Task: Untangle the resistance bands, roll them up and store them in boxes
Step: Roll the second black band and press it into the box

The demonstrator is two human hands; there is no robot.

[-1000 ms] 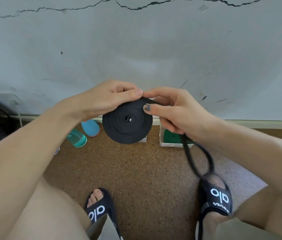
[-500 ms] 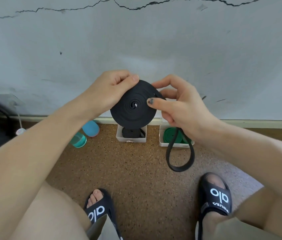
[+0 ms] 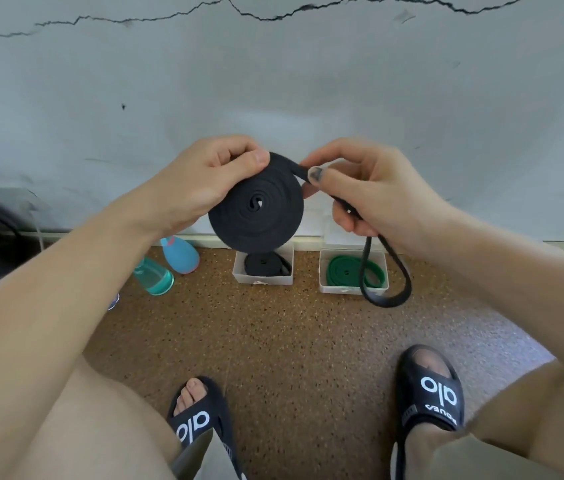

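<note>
While the left hand (image 3: 201, 181) clamped the black band roll (image 3: 256, 202) by its upper left rim, thumb on the near face and curled fingers behind, the flat disc stood on edge with its spiral face turned toward the camera, held in the air between the two hands and above the floor (image 3: 291, 341). From the roll's upper right edge the unrolled band ran rightward into the right hand (image 3: 367, 192), whose thumb and forefinger pinched it while the other fingers curled round it; below that hand the loose tail (image 3: 386, 292) hung down as a narrow loop, its long axis near vertical. Straight under the roll a small clear box (image 3: 263, 270) held another coiled black band, and just beside it, to the right, a second box (image 3: 353, 271) held a coiled green band (image 3: 339, 271), the hanging loop crossing in front of it. Both boxes sat against the foot of a cracked pale wall (image 3: 308, 81), on speckled brown flooring with open room toward the two black slides (image 3: 429, 393). Left of the boxes lay a teal bottle (image 3: 154, 277) and a blue one (image 3: 180, 254).
</note>
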